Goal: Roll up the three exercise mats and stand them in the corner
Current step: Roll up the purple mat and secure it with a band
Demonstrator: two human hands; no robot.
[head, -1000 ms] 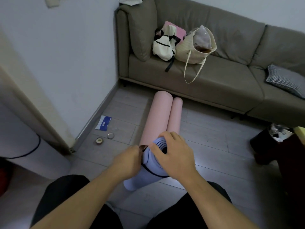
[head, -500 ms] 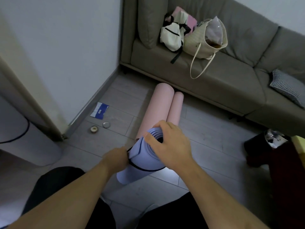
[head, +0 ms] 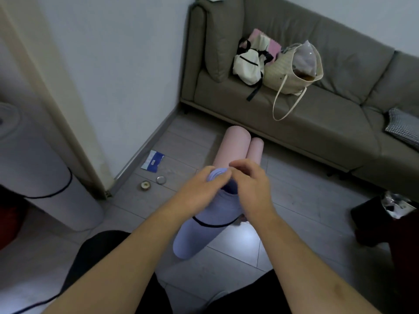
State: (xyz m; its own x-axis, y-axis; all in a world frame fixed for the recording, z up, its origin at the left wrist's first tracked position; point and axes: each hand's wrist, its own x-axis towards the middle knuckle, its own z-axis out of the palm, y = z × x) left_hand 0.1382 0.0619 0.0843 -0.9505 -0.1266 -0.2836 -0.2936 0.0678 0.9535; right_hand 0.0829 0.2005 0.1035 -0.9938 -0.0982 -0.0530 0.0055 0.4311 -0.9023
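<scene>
A rolled lilac mat (head: pixel 199 232) stands tilted on the floor in front of me, with a black elastic band (head: pixel 213 224) around it about a third of the way down. My left hand (head: pixel 201 191) grips the top end of the roll. My right hand (head: pixel 249 186) is on the top rim from the right, fingers curled over it. Behind it two rolled pink mats lie side by side on the floor: a thick pink roll (head: pixel 233 146) and a thinner pink roll (head: pixel 256 148), pointing toward the sofa.
A grey sofa (head: pixel 317 123) runs along the back with a backpack (head: pixel 248 64) and a tote bag (head: pixel 292 73). The wall corner (head: pixel 176 107) is left of the sofa. A blue packet (head: pixel 153 160), two small round lids (head: pixel 153 182) lie on the floor. A dark bin (head: pixel 385 218) stands right.
My left hand has moved from the band at the side up onto the top end of the lilac roll. The black band now sits lower on the roll. My right hand stays at the rim.
</scene>
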